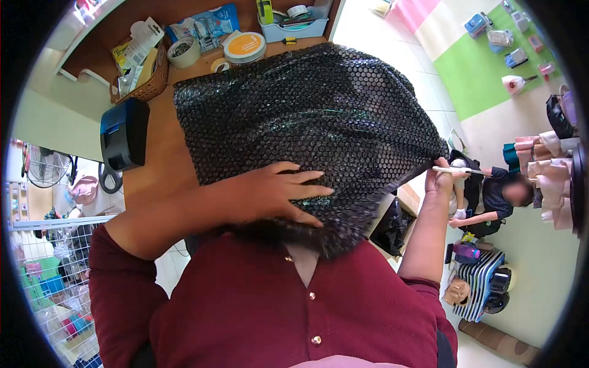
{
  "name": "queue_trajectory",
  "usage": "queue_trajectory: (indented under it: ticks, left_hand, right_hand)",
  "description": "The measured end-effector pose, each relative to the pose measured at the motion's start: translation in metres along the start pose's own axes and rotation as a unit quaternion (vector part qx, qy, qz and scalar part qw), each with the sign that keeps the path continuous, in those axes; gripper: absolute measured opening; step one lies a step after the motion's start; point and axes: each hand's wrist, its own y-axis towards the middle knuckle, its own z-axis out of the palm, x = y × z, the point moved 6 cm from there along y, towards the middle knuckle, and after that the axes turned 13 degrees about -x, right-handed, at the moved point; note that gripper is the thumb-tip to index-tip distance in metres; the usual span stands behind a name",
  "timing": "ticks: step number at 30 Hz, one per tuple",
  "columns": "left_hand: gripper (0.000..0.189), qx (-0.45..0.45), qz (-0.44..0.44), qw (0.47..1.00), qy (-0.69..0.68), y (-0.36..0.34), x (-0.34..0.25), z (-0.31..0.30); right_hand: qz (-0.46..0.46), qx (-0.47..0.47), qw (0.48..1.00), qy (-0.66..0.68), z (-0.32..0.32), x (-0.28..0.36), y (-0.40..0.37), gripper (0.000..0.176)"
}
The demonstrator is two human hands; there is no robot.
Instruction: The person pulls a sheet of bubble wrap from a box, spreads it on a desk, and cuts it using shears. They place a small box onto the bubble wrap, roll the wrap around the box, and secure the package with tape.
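A large sheet of black bubble wrap (300,116) spreads over the wooden table and drapes off its right and near edges. My left hand (297,193) lies on the near part of the sheet, fingers spread and nothing gripped. At the sheet's right corner my right hand (438,176) is closed around a slim white tool (453,169), whose kind I cannot make out. Its fingertips touch the edge of the wrap. Whether they also pinch the wrap cannot be told.
A black and blue device (124,135) stands on the table's left. Behind the wrap are a wicker basket (144,83), tape rolls (244,46) and a blue tray (294,29). A black-lined bin (392,226) is below right; another person (494,199) sits beyond.
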Motion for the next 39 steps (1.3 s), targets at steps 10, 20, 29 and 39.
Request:
queue_trajectory:
  ticks: [10, 20, 29, 39]
  left_hand:
    - [0.036, 0.1, -0.051, 0.984, 0.14, -0.032, -0.002, 0.007]
    - [0.079, -0.131, -0.264, 0.949, 0.114, 0.002, 0.058, -0.001]
    - [0.097, -0.08, -0.291, 0.934, 0.189, 0.027, 0.117, 0.002]
    - [0.099, -0.05, -0.288, 0.944, 0.156, 0.013, 0.115, -0.016]
  right_hand:
    - [0.153, 0.034, 0.988, 0.017, 0.044, -0.005, -0.076, 0.04]
    - [0.101, 0.085, 0.99, -0.049, 0.002, 0.009, -0.091, 0.046]
    - [0.054, 0.013, 0.994, -0.093, -0.043, 0.046, -0.091, 0.037]
    - [0.215, 0.262, 0.849, -0.405, -0.119, 0.038, -0.188, 0.099]
